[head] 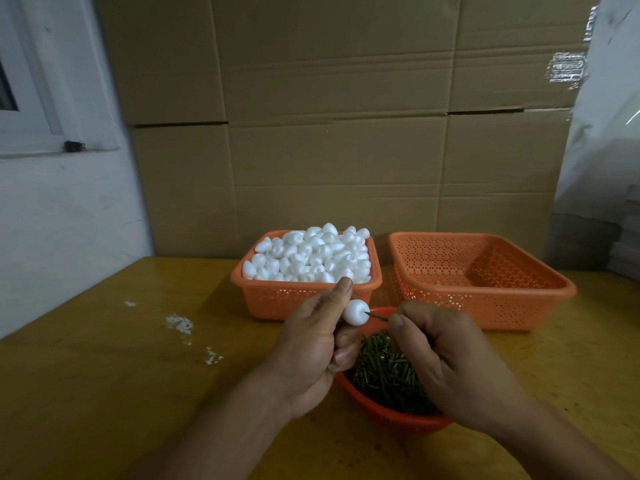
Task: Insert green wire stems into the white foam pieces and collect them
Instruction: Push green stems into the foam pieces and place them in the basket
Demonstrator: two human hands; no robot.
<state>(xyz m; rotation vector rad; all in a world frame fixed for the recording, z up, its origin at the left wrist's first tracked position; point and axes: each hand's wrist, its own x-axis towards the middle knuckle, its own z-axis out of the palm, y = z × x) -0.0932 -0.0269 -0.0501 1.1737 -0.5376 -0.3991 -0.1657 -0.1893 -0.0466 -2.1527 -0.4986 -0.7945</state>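
The left hand (311,344) pinched a foam piece (355,311) above the near bowl (388,412) of stems. The right hand (446,362) clamped a green stem (378,317), its tip apparently entering the foam. No writing was legible.

There is one view only, from a camera on the person's head. It looks forward and down over the bench (104,375), close to the hands, which fill the lower middle at 6 o'clock. A wall of cardboard boxes (329,116) closes the view at 12 o'clock. There is no second view to share anything with.
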